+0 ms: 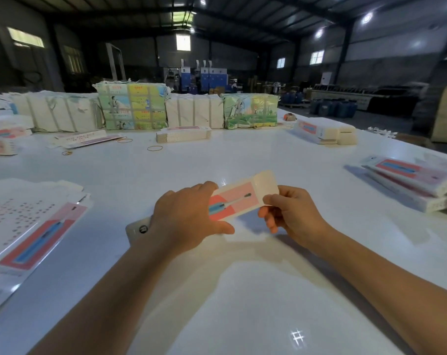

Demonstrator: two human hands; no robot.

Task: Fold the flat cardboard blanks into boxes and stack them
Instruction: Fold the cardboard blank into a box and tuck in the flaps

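A long narrow cardboard box (pixel 236 201), white with a pink-and-red panel showing a blue toothbrush, is held above the white table (pixel 242 278) at the centre. My left hand (pixel 189 219) grips its middle, fingers over the top and thumb beneath. My right hand (pixel 291 211) pinches the plain white flap at its right end. The box's left end sticks out past my left wrist. A stack of flat printed blanks (pixel 30 231) lies at the left. Folded boxes (pixel 419 180) are stacked at the right edge.
More blanks and boxes lie at the far left (pixel 4 139), far middle (pixel 182 134) and far right (pixel 324 131). Bundled packs (pixel 131 106) line the table's far side. Rubber bands (pixel 154 148) are scattered on the table. Beyond is a dim warehouse.
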